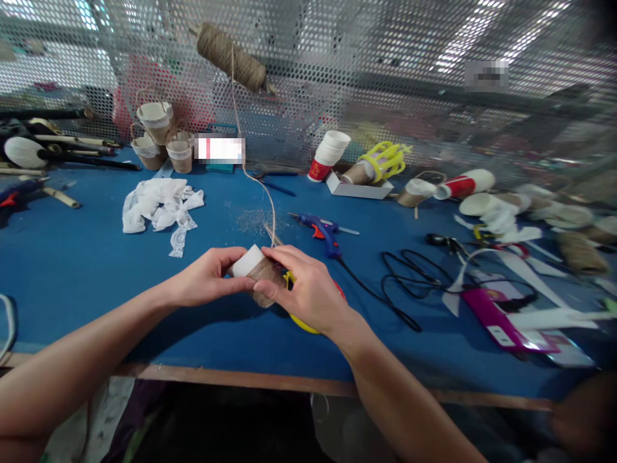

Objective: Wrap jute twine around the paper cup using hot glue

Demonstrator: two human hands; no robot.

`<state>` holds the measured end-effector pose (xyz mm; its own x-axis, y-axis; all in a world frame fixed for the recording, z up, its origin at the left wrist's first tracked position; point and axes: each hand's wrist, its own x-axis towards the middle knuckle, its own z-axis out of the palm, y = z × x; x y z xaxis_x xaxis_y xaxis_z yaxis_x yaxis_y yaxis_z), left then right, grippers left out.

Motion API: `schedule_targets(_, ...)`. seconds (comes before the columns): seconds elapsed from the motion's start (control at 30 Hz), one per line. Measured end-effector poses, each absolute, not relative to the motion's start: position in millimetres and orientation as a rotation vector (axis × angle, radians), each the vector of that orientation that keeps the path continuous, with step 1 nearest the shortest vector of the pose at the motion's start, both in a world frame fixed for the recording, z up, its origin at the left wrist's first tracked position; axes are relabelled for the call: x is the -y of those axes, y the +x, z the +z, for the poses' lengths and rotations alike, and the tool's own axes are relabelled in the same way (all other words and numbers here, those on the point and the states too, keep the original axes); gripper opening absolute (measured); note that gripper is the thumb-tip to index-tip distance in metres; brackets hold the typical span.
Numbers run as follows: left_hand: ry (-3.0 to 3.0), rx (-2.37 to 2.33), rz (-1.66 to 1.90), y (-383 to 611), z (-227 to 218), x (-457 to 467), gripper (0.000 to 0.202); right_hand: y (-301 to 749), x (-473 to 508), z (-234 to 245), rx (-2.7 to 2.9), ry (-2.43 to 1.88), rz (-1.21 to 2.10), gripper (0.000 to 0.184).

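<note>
Both hands, left hand (208,276) and right hand (308,289), pinch a twine-wrapped cup (258,273) above the blue worktop's (72,263) front edge, beneath a mesh wall (385,58)

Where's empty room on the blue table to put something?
Front left, between the white lace and the left hand, the table is bare. A smaller patch lies between lace and glue gun. The right side is crowded: cords, cups.

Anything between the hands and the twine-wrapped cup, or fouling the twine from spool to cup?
Nothing visible. The left hand and right hand both grip the cup. The twine drops free from the spool to the cup over the table; the glue gun lies beside it, apart.
</note>
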<state>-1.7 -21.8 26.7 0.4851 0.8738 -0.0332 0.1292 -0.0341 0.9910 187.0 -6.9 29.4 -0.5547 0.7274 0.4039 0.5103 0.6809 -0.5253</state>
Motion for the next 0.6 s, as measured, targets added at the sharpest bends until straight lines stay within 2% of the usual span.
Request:
schedule_targets(0.07, 1.480, -0.926, 0.774, -1.5, 26.9, 21.3, 0.020, 186.2, 7.4, 29.6, 2.307, -0.986, 0.509, 0.060)
schedule_targets(0.13, 1.461, -0.897, 0.780, -1.8, 26.2, 20.5, 0.025, 185.8, 6.3, 28.2, 2.290, -1.017, 0.598, 0.063)
schedule_targets(0.3, 1.373, -0.792, 0.963, -6.9, 21.6, 15.6, 0.042, 188.1, -1.3, 22.4, 2.015, -1.035, 1.032, 0.053)
schedule_targets(0.43, 1.367, -0.844, 1.019, -10.9, 22.5, 13.4, 0.037, 188.5, -4.1, 22.4, 1.803, -1.035, 1.354, 0.049)
schedule_targets(0.5, 1.403, -0.891, 0.978, -10.9, 25.3, 14.0, 0.029, 187.2, -3.3, 22.7, 1.800, -1.037, 1.353, 0.049)
schedule_targets(0.6, 1.433, -0.924, 0.906, -8.5, 29.3, 15.4, 0.021, 184.1, 0.4, 22.4, 1.947, -1.015, 1.053, 0.053)
